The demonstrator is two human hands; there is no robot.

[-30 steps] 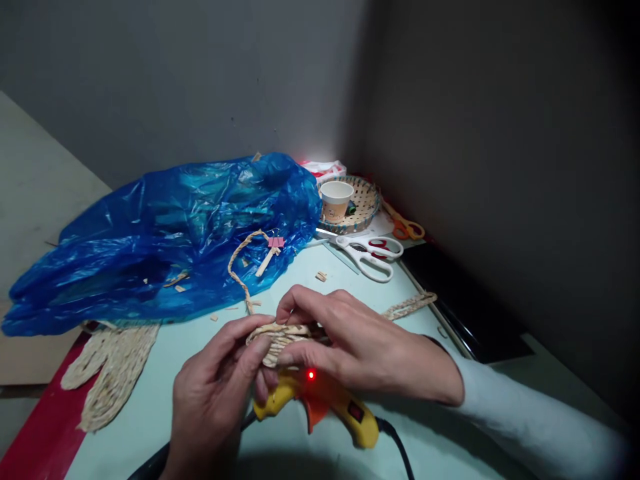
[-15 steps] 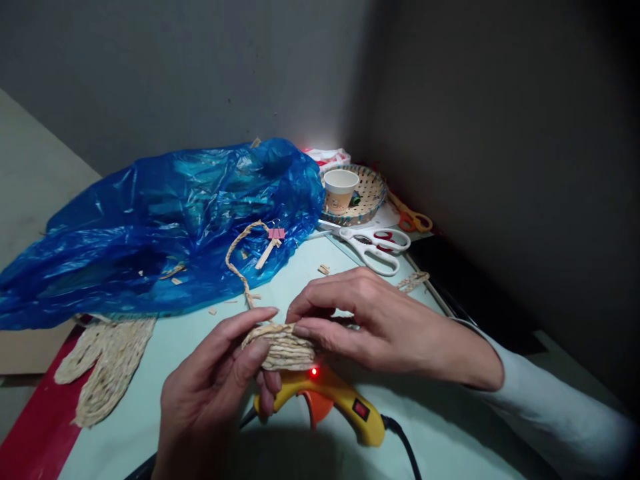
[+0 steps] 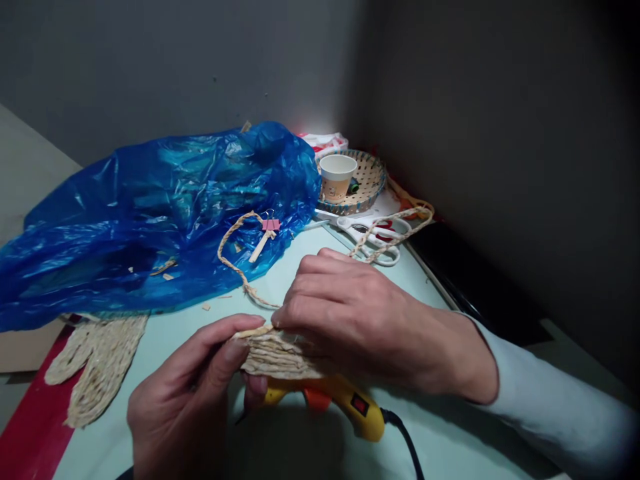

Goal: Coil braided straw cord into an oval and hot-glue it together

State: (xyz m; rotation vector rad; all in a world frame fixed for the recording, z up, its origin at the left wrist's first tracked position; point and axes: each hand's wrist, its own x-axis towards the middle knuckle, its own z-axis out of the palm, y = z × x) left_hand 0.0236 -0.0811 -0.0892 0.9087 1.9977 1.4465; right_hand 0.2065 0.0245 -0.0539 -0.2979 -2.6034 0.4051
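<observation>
My left hand point(image 3: 185, 400) pinches the left edge of a small coiled straw-braid piece point(image 3: 273, 357) held just above the table. From the right, my right hand point(image 3: 360, 320) covers the same piece, its fingertips pressing along the top edge. A loose braid point(image 3: 390, 233) trails from under my right hand toward the back right, across the white scissors. Another braid strand point(image 3: 237, 257) curves from the piece back to a pink clip point(image 3: 271, 225) on the blue bag. Under my hands a yellow glue gun point(image 3: 345, 403) lies flat.
A large blue plastic bag point(image 3: 150, 213) fills the back left. A woven tray point(image 3: 367, 187) holding a paper cup point(image 3: 337, 177) sits in the corner, with white scissors point(image 3: 373, 233) in front. A flat woven straw shape point(image 3: 95, 367) lies at left on the pale green table point(image 3: 300, 453).
My right hand has closed down over the straw piece, hiding the glue gun's red light. The trailing braid has swung up and back across the scissors. The view has dipped slightly.
</observation>
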